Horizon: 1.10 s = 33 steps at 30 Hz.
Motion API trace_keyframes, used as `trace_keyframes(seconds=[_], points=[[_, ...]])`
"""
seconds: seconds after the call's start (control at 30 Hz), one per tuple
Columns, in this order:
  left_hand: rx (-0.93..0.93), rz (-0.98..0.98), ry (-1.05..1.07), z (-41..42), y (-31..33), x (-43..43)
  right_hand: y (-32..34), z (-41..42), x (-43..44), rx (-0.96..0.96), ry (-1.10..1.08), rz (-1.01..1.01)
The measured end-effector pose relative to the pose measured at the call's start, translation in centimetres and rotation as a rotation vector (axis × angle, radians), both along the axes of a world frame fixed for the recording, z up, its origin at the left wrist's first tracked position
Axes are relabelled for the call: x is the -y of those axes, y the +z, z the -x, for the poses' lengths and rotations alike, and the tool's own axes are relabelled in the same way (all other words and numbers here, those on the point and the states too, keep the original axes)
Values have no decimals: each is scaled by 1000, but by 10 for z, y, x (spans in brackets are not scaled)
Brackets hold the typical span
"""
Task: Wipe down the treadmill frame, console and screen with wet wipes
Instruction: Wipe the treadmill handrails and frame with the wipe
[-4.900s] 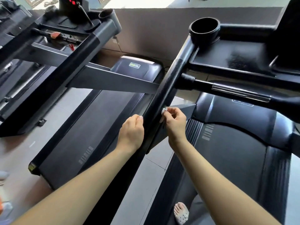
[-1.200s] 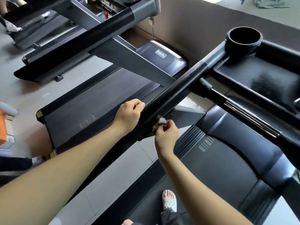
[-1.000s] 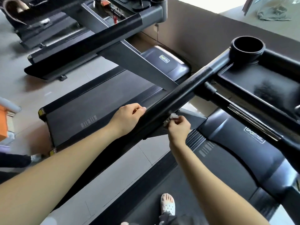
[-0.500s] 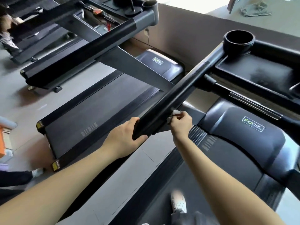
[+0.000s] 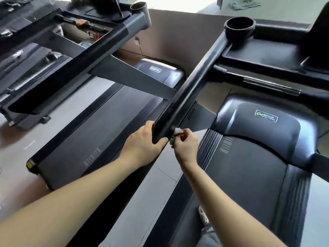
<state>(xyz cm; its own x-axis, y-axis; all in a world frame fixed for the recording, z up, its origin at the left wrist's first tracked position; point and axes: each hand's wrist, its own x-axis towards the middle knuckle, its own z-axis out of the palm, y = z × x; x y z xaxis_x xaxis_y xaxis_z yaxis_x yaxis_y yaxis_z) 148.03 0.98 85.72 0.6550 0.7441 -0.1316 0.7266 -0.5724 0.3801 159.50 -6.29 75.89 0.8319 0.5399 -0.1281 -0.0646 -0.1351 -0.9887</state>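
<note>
Firstly, treadmill (image 5: 245, 175): right half of view, dark belt running under the person, black throughout.

Second treadmill (image 5: 92, 132): left, parallel, apart from the first; a strip of grey floor (image 5: 142, 193) lies between them. Its own small cup well (image 5: 138, 7) sits at the top edge; contents cannot be told.

Hood (image 5: 258, 129): glossy black motor cover at the head of the belt, with a green-and-white logo plate.

Rail (image 5: 194, 86): long black padded handrail, slanting from the console down towards the person and crossing in front of the second treadmill's grey strut.

Tray (image 5: 263, 56): shallow recessed console tray, upper right, glossy black with pale reflections; a dark upright stands at its right end.

Cup holder (image 5: 238, 37): round, black, open-topped, at the corner where rail meets tray. The inside shows only shadow, so contents cannot be told.

Left hand (image 5: 142, 145): wraps the near end of the rail, fingers curled over its left side, thumb beneath the tip.

Right hand (image 5: 186, 143): just beside the left, pinching the wipe between thumb and curled fingers.

Shoe (image 5: 203, 217): pale, on the belt, partly hidden by the right forearm.

Wipe (image 5: 177, 131): small, white, bunched; pressed against the right side of the rail, just short of its near end.
</note>
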Motion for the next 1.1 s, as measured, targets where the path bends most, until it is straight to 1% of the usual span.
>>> trace_keyframes(seconds=[0.1,0.2,0.27,0.33,0.4,0.53,0.6,0.7,0.8,0.87,0.93,1.03,1.1], points=[[-8,-1,-5,-1,0,0,2,-40,-16,53,-64,69],[-17,6,-2,0,-1,-2,2,-93,-40,42,-170,109],[-12,5,2,1,-2,-2,2,-105,-47,87,-200,139],[-8,4,2,0,-1,-1,7,-89,-43,104,-212,131],[-11,-2,-1,0,0,0,6,-55,-30,82,-193,96],[-8,-10,-4,-1,2,1,-4,15,1,17,-46,-47],[-11,-7,-2,-1,2,2,-3,7,-2,1,-67,-60],[-14,6,-3,0,1,1,-4,-46,-30,-36,-206,-26],[-7,15,-1,0,2,1,-17,-80,-48,-199,-269,-59],[-11,10,0,0,2,3,-5,-63,-39,-263,-269,-120],[-9,2,-3,0,3,3,9,-28,-26,-301,-253,-204],[0,3,-7,0,2,2,11,30,1,-258,-168,-261],[0,5,-1,0,2,2,7,38,7,-214,-135,-276]])
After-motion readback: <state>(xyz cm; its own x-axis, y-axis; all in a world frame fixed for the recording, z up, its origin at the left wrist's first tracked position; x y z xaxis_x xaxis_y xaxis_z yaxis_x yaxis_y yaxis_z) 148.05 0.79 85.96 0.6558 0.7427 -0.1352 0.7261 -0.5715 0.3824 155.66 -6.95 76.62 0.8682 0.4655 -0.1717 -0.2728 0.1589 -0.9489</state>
